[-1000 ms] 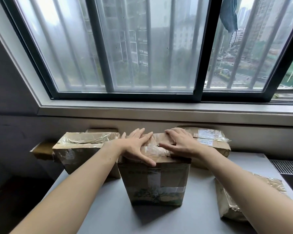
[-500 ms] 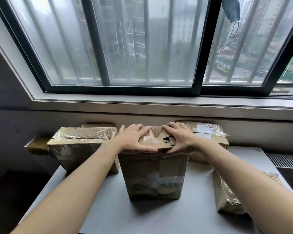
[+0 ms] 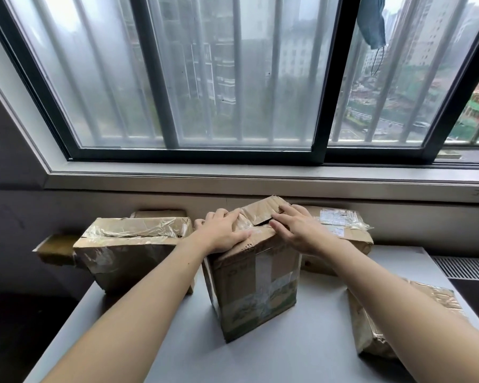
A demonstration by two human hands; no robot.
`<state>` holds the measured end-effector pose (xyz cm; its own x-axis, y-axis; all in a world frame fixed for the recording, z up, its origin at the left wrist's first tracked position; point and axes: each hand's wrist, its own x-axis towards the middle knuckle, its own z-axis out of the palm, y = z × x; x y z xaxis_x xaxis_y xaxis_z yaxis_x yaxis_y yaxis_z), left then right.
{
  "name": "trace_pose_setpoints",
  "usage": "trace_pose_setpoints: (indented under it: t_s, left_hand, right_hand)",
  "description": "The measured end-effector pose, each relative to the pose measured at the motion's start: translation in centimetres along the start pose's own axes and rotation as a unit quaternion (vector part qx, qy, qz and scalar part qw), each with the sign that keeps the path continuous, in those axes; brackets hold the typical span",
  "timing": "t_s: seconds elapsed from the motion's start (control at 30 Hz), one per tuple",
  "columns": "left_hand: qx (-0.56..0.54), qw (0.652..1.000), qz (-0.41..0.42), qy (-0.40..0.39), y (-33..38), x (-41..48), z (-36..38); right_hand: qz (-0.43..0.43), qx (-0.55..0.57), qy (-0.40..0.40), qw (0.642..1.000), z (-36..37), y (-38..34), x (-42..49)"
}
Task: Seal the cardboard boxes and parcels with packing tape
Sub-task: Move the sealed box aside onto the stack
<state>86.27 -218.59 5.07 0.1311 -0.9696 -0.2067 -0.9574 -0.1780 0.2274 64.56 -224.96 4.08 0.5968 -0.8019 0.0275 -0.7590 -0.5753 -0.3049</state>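
Note:
A tall cardboard box (image 3: 257,294) with old tape strips stands upright in the middle of the grey table (image 3: 288,360), turned slightly to the left. My left hand (image 3: 221,233) lies over its top left, thumb along the front edge, pressing the near flap. My right hand (image 3: 296,230) rests with spread fingers on the far flap (image 3: 263,212), which sticks up at an angle. The top flaps are creased and not flat. No roll of tape is in view.
A taped parcel (image 3: 127,244) sits left of the box, with a small box (image 3: 158,214) behind it. Another labelled parcel (image 3: 340,228) lies at the back right. A wrapped parcel (image 3: 367,335) lies under my right forearm. The window sill (image 3: 260,175) runs behind.
The box has turned a little and its far flap has risen. My right hand moved from gripping the front edge onto that flap. My left hand stayed on the top.

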Motion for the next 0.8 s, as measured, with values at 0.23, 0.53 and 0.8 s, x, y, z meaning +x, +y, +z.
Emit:
trace_pose_setpoints:
  t_s: [0.23, 0.53, 0.8]
  left_hand:
    - [-0.048, 0.998, 0.006, 0.031, -0.2, 0.3, -1.1]
    - [-0.101, 0.970, 0.149, 0.163, 4.5, 1.1, -1.1]
    - [-0.143, 0.909, 0.337, 0.198, 11.4, 0.9, 2.2]
  right_hand:
    - [0.034, 0.084, 0.039, 0.995, 0.1, 0.3, -0.4]
    - [0.102, 0.114, 0.183, 0.971, -0.3, 1.1, -3.2]
    - [0.193, 0.145, 0.283, 0.928, 0.7, 4.3, -8.2]
